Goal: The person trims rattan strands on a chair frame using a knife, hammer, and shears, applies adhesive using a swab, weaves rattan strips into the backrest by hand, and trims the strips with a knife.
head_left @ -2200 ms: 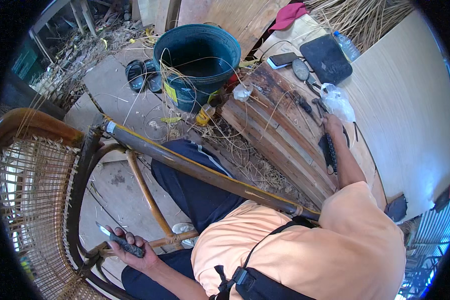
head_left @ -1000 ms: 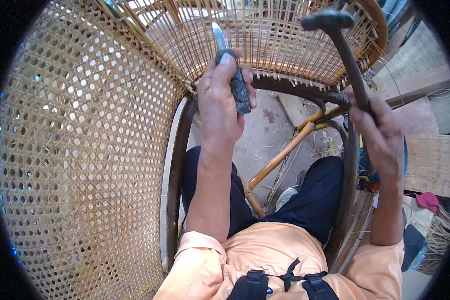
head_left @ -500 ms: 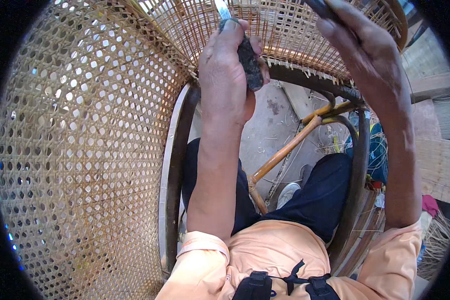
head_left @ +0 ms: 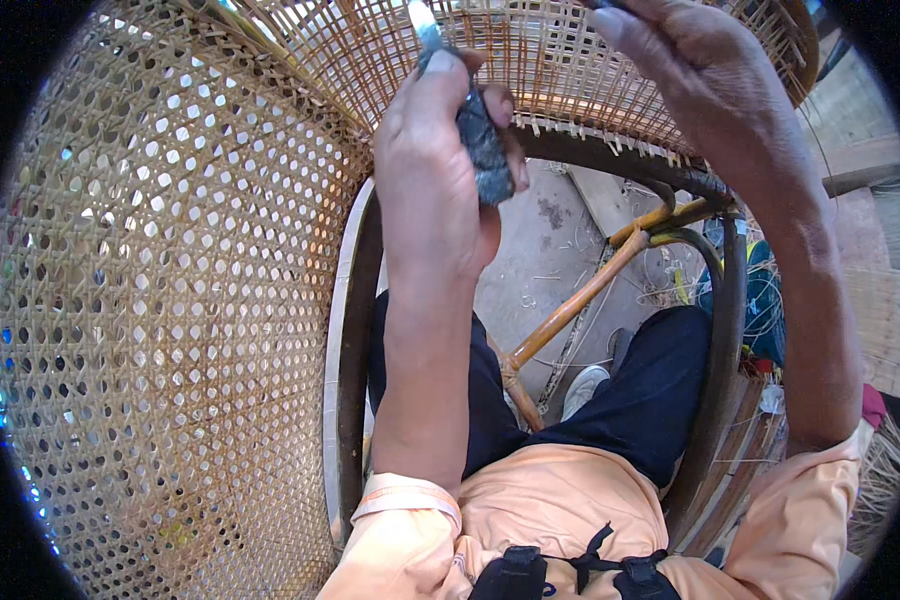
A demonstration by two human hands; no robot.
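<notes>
Left hand (head_left: 425,160) wrapped round knife (head_left: 482,145), thumb along handle (head_left: 490,170), likely for control; blade (head_left: 424,22) points away from wrist. Right hand (head_left: 715,75) curled round tool (head_left: 618,4), mostly out of view. Weave (head_left: 570,75) beyond left hand, rail (head_left: 605,157) between hands, probably stiffening it.

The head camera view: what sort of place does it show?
Probably a cane-furniture workshop: a large tan woven-cane panel fills the left side, the left hand holds a dark-handled metal knife, and thin pale strands lie at right.
</notes>
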